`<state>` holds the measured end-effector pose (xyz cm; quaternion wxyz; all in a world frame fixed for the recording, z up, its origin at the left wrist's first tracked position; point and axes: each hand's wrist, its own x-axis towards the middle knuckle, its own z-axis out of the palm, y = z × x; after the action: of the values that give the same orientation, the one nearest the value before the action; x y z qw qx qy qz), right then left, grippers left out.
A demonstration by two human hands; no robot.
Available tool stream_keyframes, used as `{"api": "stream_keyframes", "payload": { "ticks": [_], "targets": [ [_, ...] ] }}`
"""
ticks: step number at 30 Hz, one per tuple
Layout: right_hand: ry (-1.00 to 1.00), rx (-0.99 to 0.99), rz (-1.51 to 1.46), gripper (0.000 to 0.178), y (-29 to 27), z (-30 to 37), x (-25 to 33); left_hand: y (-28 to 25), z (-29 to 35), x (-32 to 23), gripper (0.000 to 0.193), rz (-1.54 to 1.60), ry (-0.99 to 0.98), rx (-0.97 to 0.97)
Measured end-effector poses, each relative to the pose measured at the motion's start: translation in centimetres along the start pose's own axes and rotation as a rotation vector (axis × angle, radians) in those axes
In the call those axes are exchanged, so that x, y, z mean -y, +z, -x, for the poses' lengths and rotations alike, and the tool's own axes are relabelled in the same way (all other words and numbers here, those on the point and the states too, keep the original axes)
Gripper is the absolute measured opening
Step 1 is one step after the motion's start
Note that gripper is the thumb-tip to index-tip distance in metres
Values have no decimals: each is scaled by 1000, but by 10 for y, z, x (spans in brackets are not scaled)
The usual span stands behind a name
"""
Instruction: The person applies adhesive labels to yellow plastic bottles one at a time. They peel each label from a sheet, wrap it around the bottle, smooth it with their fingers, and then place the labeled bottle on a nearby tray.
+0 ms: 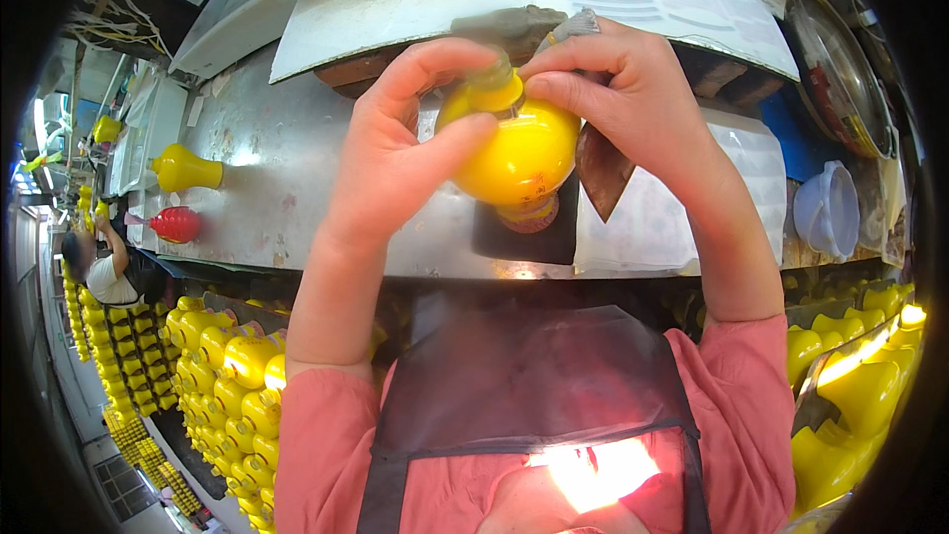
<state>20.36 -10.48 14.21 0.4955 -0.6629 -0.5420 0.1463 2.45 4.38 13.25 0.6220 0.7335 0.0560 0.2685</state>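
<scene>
A glossy yellow gourd-shaped bottle is tilted above the bench, its neck pointing away and its narrow end near a dark pad. Small dark markings show on its belly. My left hand is closed around the left side of the neck, thumb on the shoulder. Against the neck's right side press the thumb and fingertips of my right hand, one finger wrapped in something grey. A thin dark band shows at the neck. Beneath my right hand is a brown pointed flat piece; I cannot tell whether it is held.
A white board with printed sheets stands behind my hands. A yellow bottle and a red squeeze bottle are at left, a pale bucket at right. Many yellow bottles flank me; another person works far left.
</scene>
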Motion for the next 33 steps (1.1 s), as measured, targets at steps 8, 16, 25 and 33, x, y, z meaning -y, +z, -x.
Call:
{"api": "stream_keyframes", "payload": {
  "ticks": [8,16,25,33],
  "targets": [
    [63,91,-12,17,-4,-14,3,0,-5,-3,37,-72,-43,-69],
    [56,124,59,16,-5,-22,0,5,-8,-8,37,-144,-57,-117],
    [99,120,60,17,-3,-24,-2,20,-13,-6,33,-258,-33,-232],
    [-1,107,40,19,-4,-21,-9,24,-9,1,37,-178,-106,-219]
  ]
}}
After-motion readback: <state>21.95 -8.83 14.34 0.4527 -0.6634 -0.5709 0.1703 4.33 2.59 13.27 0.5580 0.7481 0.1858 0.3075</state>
